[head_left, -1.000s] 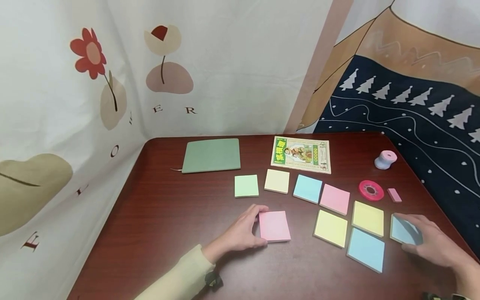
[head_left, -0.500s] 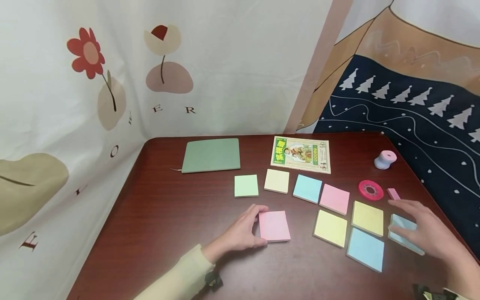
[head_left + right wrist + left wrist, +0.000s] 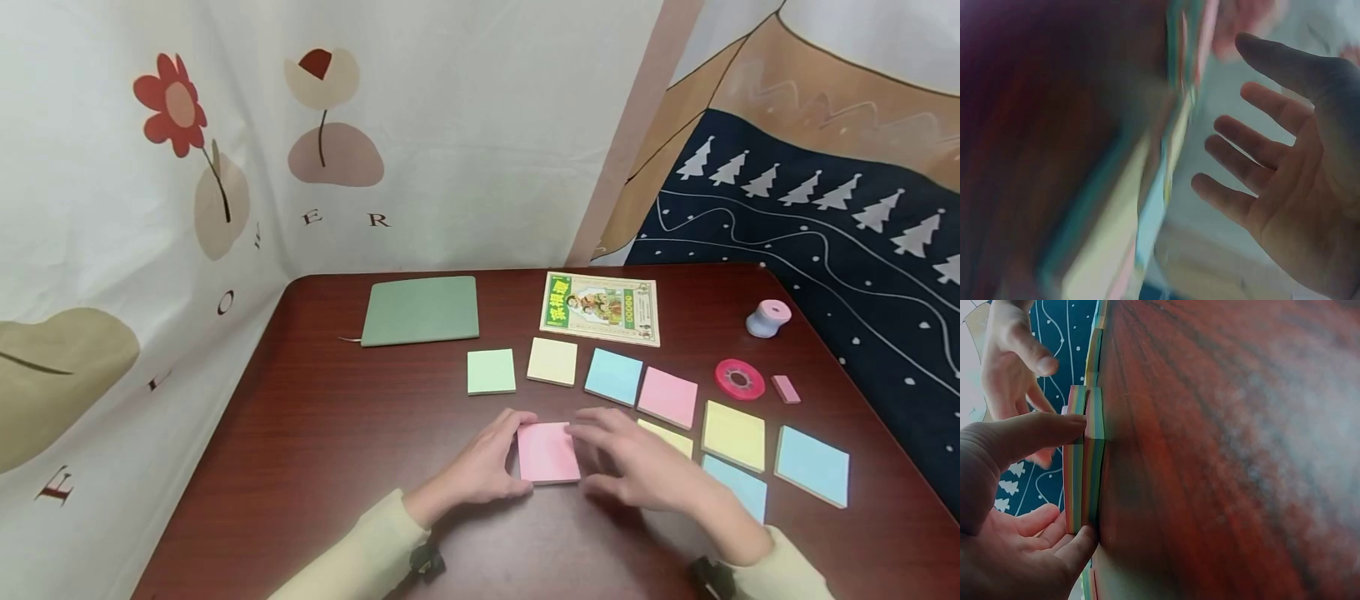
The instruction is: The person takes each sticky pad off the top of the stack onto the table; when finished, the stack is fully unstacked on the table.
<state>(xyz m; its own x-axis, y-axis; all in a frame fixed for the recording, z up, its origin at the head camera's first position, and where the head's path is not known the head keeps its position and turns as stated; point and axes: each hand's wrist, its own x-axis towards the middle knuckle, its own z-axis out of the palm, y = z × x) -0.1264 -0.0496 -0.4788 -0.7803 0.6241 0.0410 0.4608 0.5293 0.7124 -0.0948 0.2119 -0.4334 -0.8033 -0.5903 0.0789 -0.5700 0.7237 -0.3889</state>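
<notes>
My left hand [image 3: 486, 467] grips a pink sticky note pad [image 3: 547, 457] at its left side, thumb near and fingers at the far edge. In the left wrist view it looks like two pads with striped edges [image 3: 1074, 481], one on the other. My right hand [image 3: 641, 458] hovers at the pink pad's right side, its fingers relaxed and holding nothing; the right wrist view shows its fingers [image 3: 1254, 150] spread. Partly behind the right hand lie a yellow pad [image 3: 671, 438] and a blue pad [image 3: 738, 487]. A light blue pad [image 3: 812, 465] lies farther right.
More sticky note pads curve behind: green [image 3: 491, 372], cream [image 3: 552, 361], blue [image 3: 613, 376], pink [image 3: 667, 397] and yellow [image 3: 734, 435]. A green notebook [image 3: 421, 311], a booklet [image 3: 600, 308], a spool [image 3: 768, 318], a pink ring [image 3: 739, 380] and a pink eraser-like block [image 3: 786, 389] lie around them.
My right hand has let go of the light blue pad at the far right and moved left to beside the pink pad. The left hand keeps its place.
</notes>
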